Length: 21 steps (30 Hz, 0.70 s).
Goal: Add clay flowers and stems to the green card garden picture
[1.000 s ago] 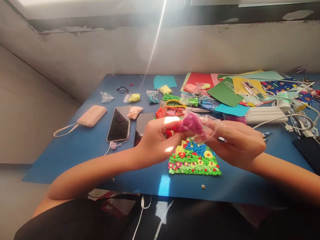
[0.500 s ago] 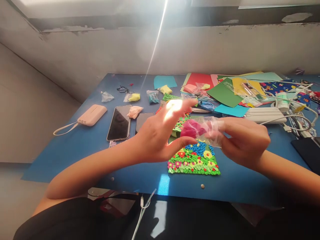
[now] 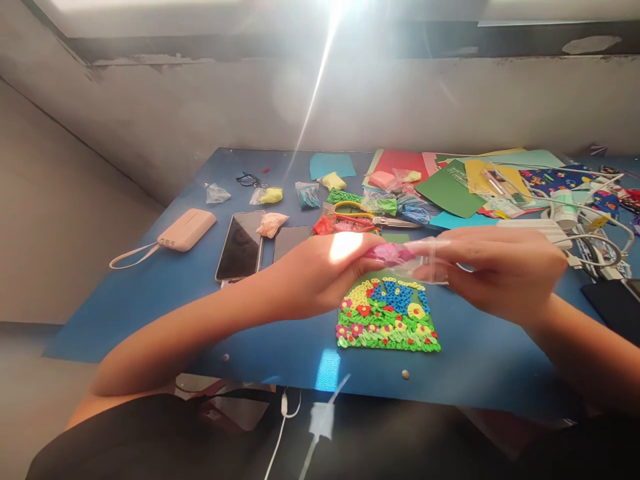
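Note:
Both of my hands are raised over a blue table (image 3: pixel 150 293) and hold a small clear plastic bag (image 3: pixel 420 263) with pink clay (image 3: pixel 390 253) in it. My left hand (image 3: pixel 320 273) pinches the pink clay end of the bag. My right hand (image 3: pixel 500 267) grips the bag's other end with closed fingers. Right below the hands lies a small colourful clay picture (image 3: pixel 387 317) with green, blue, yellow and red shapes.
Two phones (image 3: pixel 241 245) and a pink power bank (image 3: pixel 186 229) lie at the left. Several small clay bags (image 3: pixel 306 194), yellow-handled scissors (image 3: pixel 370 217), coloured paper sheets (image 3: pixel 450 190), a white power strip (image 3: pixel 537 227) and cables (image 3: pixel 600 240) crowd the back right.
My left hand, open half a second ago, has closed again on the bag's pink end. The bag now lies flatter and stretched between both hands.

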Available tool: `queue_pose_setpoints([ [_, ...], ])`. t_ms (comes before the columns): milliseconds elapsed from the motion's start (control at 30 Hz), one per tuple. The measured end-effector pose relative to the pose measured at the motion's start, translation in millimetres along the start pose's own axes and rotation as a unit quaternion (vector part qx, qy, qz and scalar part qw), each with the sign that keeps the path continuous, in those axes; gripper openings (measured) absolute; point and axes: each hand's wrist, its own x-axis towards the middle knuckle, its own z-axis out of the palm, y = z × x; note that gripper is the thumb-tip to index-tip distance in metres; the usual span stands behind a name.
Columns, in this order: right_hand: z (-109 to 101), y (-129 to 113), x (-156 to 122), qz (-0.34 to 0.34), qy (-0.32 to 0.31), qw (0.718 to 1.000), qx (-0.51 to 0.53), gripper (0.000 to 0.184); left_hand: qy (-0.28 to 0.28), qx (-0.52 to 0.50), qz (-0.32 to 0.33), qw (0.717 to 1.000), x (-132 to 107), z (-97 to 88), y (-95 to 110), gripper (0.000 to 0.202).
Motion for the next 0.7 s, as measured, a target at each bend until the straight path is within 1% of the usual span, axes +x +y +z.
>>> queue_pose_setpoints([
  [67, 5, -3, -4, 0.004, 0.007, 1.000, -0.010, 0.016, 0.003, 0.046, -0.005, 0.999, -2, 1.9, 1, 0.022],
  [167, 10, -6, -7, 0.016, -0.001, 0.999, -0.048, 0.016, 0.003, 0.129, 0.008, 0.992, -5, 4.2, 2, 0.029],
  [233, 12, -8, -7, 0.026, -0.008, 0.997, -0.066, 0.015, 0.008, 0.157, 0.013, 0.988, -6, 5.5, 2, 0.030],
  [367, 13, -9, -6, 0.019, 0.007, 0.998, -0.052, 0.011, 0.060, 0.121, 0.022, 0.991, -6, 7.3, 3, 0.024],
  [400, 13, -9, -6, 0.017, 0.005, 0.999, -0.050, 0.011, 0.064, 0.108, 0.022, 0.992, -6, 7.2, 4, 0.023],
  [433, 13, -8, -6, 0.017, -0.002, 0.999, -0.050, 0.010, 0.059, 0.097, 0.023, 0.993, -7, 7.0, 4, 0.023],
  [533, 12, -6, -7, 0.014, -0.032, 0.998, -0.053, 0.011, 0.018, 0.070, 0.024, 0.997, -8, 6.1, 3, 0.022],
  [700, 15, -5, -9, -0.026, -0.061, 0.998, -0.020, 0.012, -0.045, 0.046, 0.012, 0.998, -8, 8.5, -2, 0.025],
])
